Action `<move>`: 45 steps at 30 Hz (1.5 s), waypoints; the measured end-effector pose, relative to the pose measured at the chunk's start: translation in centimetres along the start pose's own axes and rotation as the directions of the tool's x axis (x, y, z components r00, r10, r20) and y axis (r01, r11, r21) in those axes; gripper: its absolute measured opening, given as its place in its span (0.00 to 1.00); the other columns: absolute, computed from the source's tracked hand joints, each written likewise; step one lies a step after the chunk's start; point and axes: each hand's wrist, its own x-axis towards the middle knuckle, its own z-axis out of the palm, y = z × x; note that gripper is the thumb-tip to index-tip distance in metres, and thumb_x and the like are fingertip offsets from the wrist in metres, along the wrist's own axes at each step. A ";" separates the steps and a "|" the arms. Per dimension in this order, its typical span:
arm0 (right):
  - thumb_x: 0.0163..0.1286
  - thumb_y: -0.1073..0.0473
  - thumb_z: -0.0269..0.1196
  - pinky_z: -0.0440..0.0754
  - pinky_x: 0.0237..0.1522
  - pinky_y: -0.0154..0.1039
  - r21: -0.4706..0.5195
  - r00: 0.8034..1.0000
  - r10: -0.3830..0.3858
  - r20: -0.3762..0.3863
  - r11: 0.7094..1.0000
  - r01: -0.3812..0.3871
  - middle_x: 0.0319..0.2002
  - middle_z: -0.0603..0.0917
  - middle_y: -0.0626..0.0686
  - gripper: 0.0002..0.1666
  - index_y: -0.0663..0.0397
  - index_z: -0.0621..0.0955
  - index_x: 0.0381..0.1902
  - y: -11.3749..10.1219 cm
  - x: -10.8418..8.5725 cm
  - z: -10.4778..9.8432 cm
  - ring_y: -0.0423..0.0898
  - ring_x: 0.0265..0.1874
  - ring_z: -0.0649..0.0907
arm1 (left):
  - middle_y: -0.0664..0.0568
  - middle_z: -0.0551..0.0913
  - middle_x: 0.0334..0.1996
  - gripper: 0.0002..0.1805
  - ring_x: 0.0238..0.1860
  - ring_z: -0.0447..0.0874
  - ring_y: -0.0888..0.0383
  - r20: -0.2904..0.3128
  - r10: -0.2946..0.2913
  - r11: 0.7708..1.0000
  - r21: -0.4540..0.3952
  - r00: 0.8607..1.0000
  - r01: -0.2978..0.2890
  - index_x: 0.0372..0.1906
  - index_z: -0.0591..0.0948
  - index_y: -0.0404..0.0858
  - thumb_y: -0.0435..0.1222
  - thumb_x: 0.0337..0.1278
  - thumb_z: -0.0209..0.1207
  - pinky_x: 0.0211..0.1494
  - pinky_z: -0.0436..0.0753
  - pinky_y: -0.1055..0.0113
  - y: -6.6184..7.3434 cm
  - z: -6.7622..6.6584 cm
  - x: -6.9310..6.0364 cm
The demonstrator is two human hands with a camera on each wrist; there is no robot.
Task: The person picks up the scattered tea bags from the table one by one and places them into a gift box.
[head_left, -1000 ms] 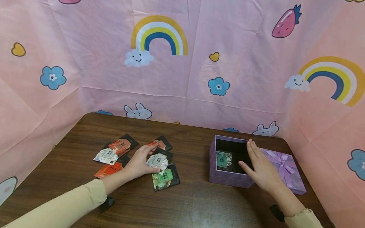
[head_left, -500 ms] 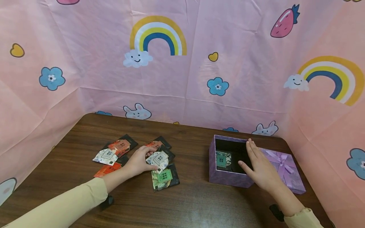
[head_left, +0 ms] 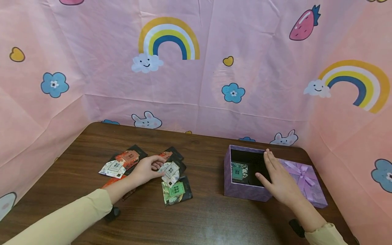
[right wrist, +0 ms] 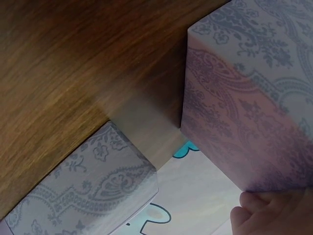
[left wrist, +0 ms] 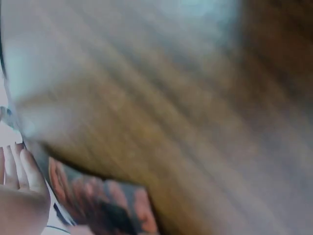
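Observation:
With thumb and curled fingers, my left hand (head_left: 148,170) pinches the left edge of a white-labelled sachet (head_left: 170,174), which looks slightly tilted. A green-labelled sachet (head_left: 176,191) lies just below it, and an orange-labelled one (head_left: 166,154) shows partly behind. My right hand (head_left: 280,180) rests with straight fingers along the right rim of an open purple box (head_left: 248,191), its thumb over the inside. In the right wrist view, its fingers (right wrist: 269,210) touch the patterned box wall (right wrist: 230,112). A dark green sachet (head_left: 239,171) lies inside the box.
Left of the left hand lie a red-labelled sachet (head_left: 128,158) and another white one (head_left: 113,168). My left forearm partly covers an orange sachet (head_left: 113,181). The purple lid (head_left: 306,180) with a ribbon bow sits right of the box on the wooden table (head_left: 208,217).
My left hand has drawn a little to the left, its thumb and fingers closing together. The white-labelled sachet has turned and tilted. The right hand stays on the box.

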 end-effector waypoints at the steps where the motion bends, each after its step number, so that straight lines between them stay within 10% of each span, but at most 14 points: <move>1: 0.81 0.39 0.58 0.60 0.79 0.71 -0.001 1.000 0.003 0.001 1.000 -0.003 0.87 0.48 0.65 0.54 0.64 0.49 0.86 0.0 0.0 0.0 0.68 0.84 0.55 | 0.38 0.86 0.47 0.20 0.43 0.85 0.53 0.004 -0.010 1.000 -0.020 1.000 0.010 0.56 0.83 0.27 0.27 0.60 0.73 0.44 0.86 0.66 0.0 -0.2 0.0; 13: 0.80 0.40 0.58 0.60 0.78 0.72 0.000 1.000 0.005 -0.007 1.000 -0.005 0.87 0.48 0.65 0.54 0.65 0.49 0.86 0.0 -0.1 0.0 0.68 0.84 0.55 | 0.40 0.88 0.43 0.10 0.42 0.90 0.55 -0.032 -0.039 0.995 -0.097 0.999 0.035 0.49 0.86 0.29 0.30 0.67 0.66 0.43 0.88 0.63 0.2 -1.4 0.1; 31: 0.80 0.40 0.59 0.59 0.80 0.70 0.012 1.000 -0.003 -0.012 1.000 0.003 0.87 0.48 0.65 0.54 0.64 0.49 0.86 0.1 -0.1 0.2 0.68 0.84 0.55 | 0.44 0.91 0.42 0.07 0.28 0.79 0.63 -0.204 0.000 0.992 -0.121 0.979 -0.025 0.44 0.91 0.36 0.35 0.68 0.70 0.31 0.79 0.67 5.1 -2.6 2.2; 45: 0.80 0.39 0.58 0.57 0.80 0.71 0.022 1.000 0.017 0.000 1.000 -0.017 0.87 0.47 0.63 0.54 0.62 0.48 0.86 0.0 -0.1 0.0 0.67 0.85 0.53 | 0.46 0.89 0.38 0.06 0.26 0.66 0.60 -0.152 0.064 0.969 -0.227 0.986 -0.098 0.39 0.94 0.36 0.34 0.60 0.76 0.32 0.69 0.69 12.2 1.1 6.7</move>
